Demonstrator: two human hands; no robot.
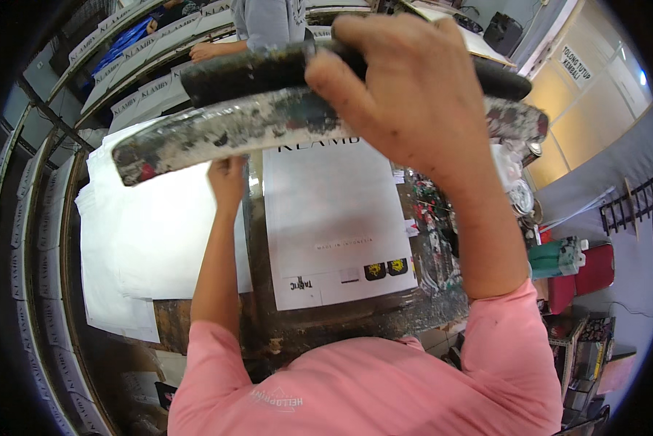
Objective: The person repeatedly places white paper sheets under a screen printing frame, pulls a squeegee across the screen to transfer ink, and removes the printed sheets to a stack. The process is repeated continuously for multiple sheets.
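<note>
Squeegee [268, 123], long, paint-crusted, with a dark rubber blade: lying across the upper centre of the frame, tilted slightly down toward the left, raised close to the camera and above the work surface.

Right hand [406, 94]: clamping the squeegee from above in the upper centre, fingers curled over the far edge and pressed together, thumb wrapping the near side.

Left hand [228, 178]: reaching forward at centre left under the squeegee's lower edge; its fingers are hidden behind the blade, so whether they are spread or gripping cannot be told.

White printed sheet [333, 218]: lying flat at centre frame on a dark, ink-stained table [297, 327], with small dark marks along its near edge.

Stack of white fabric [144, 240]: resting at centre left, just beside the printed sheet.

Ink-spattered clutter [435, 232]: sitting along the sheet's right edge.

Another person's hand [206, 51]: resting on a far table at the upper left, well apart.

Handling note, as a judgement: the blade is looking best carried level with a firm grip near its middle, both hands sharing the load, so wet ink is not dripping onto the clean sheet or fabric while it is being lowered squarely.
</note>
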